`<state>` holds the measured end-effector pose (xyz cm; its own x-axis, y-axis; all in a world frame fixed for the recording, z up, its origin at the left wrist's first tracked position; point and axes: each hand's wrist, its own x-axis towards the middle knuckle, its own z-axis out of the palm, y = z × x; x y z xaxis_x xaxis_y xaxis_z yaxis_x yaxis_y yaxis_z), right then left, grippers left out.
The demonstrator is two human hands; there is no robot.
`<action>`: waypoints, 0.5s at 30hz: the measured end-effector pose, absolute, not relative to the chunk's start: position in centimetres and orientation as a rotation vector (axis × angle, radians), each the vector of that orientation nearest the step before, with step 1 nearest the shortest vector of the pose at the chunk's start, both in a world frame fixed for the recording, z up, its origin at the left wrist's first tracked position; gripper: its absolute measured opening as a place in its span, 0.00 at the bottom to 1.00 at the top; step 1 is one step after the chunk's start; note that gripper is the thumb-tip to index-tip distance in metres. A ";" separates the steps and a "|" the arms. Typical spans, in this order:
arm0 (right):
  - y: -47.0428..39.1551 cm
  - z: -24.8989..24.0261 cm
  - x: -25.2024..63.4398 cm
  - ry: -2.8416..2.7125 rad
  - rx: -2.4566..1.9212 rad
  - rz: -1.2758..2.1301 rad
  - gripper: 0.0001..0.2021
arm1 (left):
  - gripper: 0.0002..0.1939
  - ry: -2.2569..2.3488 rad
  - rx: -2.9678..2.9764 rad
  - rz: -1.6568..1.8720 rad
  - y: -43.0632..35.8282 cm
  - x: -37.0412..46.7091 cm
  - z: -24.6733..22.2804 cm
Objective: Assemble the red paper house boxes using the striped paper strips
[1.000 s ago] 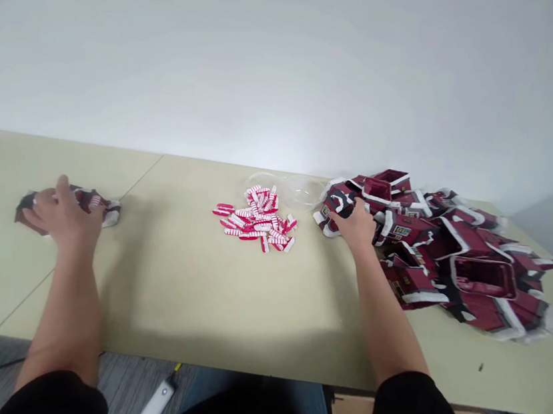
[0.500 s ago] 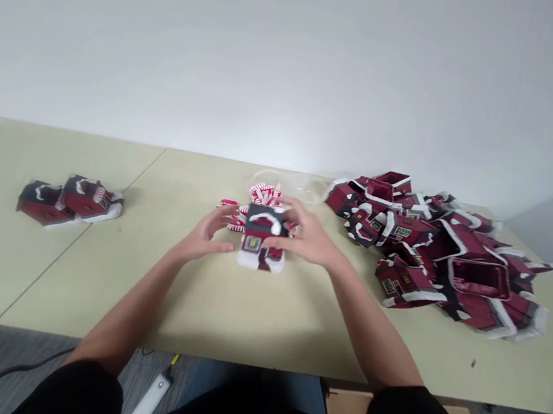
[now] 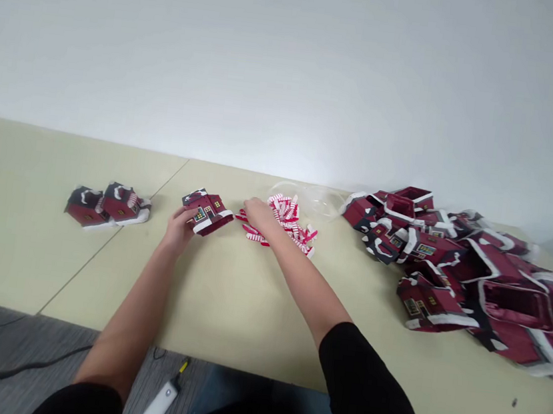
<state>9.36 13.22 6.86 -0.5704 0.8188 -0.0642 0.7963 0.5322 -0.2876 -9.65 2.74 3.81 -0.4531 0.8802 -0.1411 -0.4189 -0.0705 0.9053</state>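
Observation:
My left hand grips a small dark red fabric house with a dark snow-patched roof, printed windows and white trim. The house is tipped on its side above the table, its open bottom turned to the right. At the left edge of a loose pile of red-and-white striped pieces is my right hand, fingers drawn together and pointing down. What its fingertips hold, if anything, is hidden. Two similar houses stand upright, side by side, farther left on the table.
A big heap of dark red fabric houses, several with open bottoms showing, covers the right of the pale table. Clear plastic lies behind the striped pile, near the wall. A white power strip is on the floor.
My left hand has carried the house leftward and tipped it over. My right hand has let go of the house and moved to the striped pieces. The view has shifted left.

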 end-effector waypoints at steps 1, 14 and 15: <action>13.4 6.3 8.8 -2.682 -1.466 0.394 0.14 | 0.28 1.209 0.550 1.711 2.8 -9.7 3.8; 11.2 7.1 12.3 -2.466 -1.101 0.230 0.17 | 0.26 1.259 0.676 1.432 1.8 -6.4 3.8; 10.4 7.1 13.1 -2.441 -0.944 0.252 0.17 | 0.27 1.253 0.691 1.394 1.6 -6.2 3.8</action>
